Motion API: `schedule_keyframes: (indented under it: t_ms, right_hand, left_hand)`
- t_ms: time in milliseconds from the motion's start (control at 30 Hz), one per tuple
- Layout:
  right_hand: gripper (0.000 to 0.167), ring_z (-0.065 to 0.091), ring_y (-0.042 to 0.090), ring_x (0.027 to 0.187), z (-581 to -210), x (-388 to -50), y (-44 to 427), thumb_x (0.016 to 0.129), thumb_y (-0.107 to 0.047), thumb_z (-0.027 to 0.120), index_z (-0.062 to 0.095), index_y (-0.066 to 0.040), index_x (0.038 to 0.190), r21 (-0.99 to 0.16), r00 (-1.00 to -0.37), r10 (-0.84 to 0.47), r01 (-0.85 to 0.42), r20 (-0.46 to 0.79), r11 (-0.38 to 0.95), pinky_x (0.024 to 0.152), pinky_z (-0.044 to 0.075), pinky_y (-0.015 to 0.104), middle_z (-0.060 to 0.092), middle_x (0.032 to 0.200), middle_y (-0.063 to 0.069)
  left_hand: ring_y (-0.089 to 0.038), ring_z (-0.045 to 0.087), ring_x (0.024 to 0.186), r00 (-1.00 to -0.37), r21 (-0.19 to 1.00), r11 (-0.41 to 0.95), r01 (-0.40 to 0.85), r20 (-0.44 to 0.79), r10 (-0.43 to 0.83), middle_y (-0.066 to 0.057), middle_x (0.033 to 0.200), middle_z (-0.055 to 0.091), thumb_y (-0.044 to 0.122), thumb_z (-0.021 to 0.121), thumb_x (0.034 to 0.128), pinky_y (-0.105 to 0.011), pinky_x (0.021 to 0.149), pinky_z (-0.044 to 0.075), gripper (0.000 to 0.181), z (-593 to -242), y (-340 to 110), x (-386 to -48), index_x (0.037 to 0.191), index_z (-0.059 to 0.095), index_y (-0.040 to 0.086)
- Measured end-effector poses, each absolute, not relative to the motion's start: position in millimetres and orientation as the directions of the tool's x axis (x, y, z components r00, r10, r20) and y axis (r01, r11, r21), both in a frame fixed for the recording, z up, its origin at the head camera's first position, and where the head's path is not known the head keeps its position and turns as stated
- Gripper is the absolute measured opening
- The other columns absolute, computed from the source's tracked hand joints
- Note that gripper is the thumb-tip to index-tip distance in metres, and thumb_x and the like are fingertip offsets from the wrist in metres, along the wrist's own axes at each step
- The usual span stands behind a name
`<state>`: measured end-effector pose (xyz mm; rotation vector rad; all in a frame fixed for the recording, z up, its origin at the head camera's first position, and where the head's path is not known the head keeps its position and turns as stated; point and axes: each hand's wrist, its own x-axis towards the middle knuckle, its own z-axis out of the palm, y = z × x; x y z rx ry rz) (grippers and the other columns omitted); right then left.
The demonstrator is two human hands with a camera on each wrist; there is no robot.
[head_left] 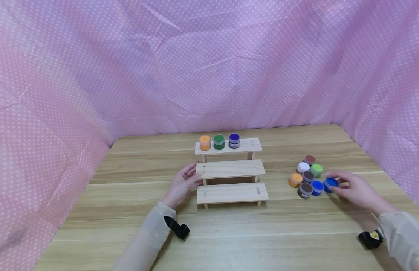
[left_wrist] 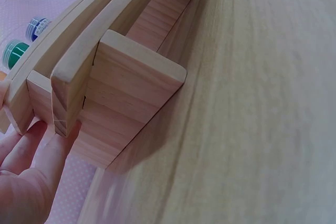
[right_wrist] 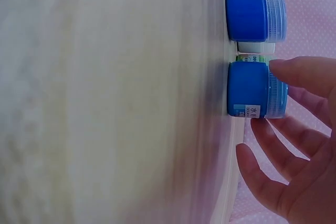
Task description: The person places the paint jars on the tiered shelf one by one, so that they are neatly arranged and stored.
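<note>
A three-step wooden display stand (head_left: 230,169) stands mid-table. My left hand (head_left: 184,184) holds the left end of its middle step; in the left wrist view its fingers (left_wrist: 31,142) touch the ends of the boards. Along the top step sit an orange paint jar (head_left: 205,143), a green one (head_left: 219,142) and a dark blue one (head_left: 234,140). On the right, my right hand (head_left: 353,188) pinches a blue paint jar (right_wrist: 247,88) near its clear lid, thumb on one side and fingers on the other. That jar appears to rest on the table.
Left of the held jar is a cluster of several paint jars, among them a deeper blue one (head_left: 317,187), brown (head_left: 305,190), orange (head_left: 295,180), white (head_left: 302,168) and light green (head_left: 316,170). A pink dotted cloth (head_left: 209,75) hangs around the wooden table (head_left: 128,188).
</note>
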<state>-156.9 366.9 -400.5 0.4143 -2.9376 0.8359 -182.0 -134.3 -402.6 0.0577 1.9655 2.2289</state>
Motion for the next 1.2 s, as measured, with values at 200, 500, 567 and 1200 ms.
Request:
schedule_keyframes:
  t_ms: [200, 500, 567, 1200]
  right_hand:
    - [0.033, 0.042, -0.019, 0.081, -398, -157, 370, 0.082, -0.008, 0.071, 0.062, 0.005, 0.111, -0.498, -0.969, -0.227, -0.247, 0.102, 0.831, 0.065, 0.058, 0.026, 0.063, 0.107, 0.025]
    - [0.038, 0.042, -0.018, 0.079, -397, -155, 369, 0.081, -0.010, 0.073, 0.062, 0.007, 0.113, -0.485, -0.977, -0.201, -0.212, 0.074, 0.848, 0.069, 0.059, 0.039, 0.064, 0.104, 0.025]
    - [0.037, 0.042, -0.018, 0.079, -396, -154, 368, 0.080, -0.009, 0.073, 0.063, 0.007, 0.112, -0.486, -0.976, -0.199, -0.215, 0.085, 0.847, 0.068, 0.060, 0.037, 0.065, 0.102, 0.024]
    - [0.035, 0.043, -0.021, 0.078, -380, -151, 367, 0.080, -0.003, 0.070, 0.062, 0.008, 0.112, -0.544, -0.967, -0.135, -0.234, 0.216, 0.806, 0.057, 0.051, 0.009, 0.059, 0.107, 0.032]
  left_hand:
    - [-0.030, 0.053, 0.120, -0.986, 0.987, -0.117, -0.107, -0.090, 0.144, -0.022, 0.145, 0.040, -0.002, 0.051, 0.0940, -0.041, 0.096, 0.051, 0.054, -402, -135, -182, 0.145, 0.034, 0.003]
    - [-0.030, 0.052, 0.120, -0.984, 0.986, -0.117, -0.117, -0.099, 0.145, -0.022, 0.145, 0.039, -0.003, 0.051, 0.0940, -0.040, 0.097, 0.051, 0.055, -400, -136, -182, 0.145, 0.033, 0.002]
    - [-0.029, 0.053, 0.119, -0.984, 0.987, -0.116, -0.115, -0.097, 0.148, -0.022, 0.145, 0.039, -0.003, 0.051, 0.0940, -0.041, 0.097, 0.050, 0.055, -400, -136, -182, 0.145, 0.033, 0.002]
    - [-0.028, 0.055, 0.116, -0.984, 0.989, -0.101, -0.111, -0.095, 0.154, -0.024, 0.144, 0.041, -0.001, 0.053, 0.0935, -0.040, 0.096, 0.051, 0.056, -399, -137, -185, 0.145, 0.033, 0.002]
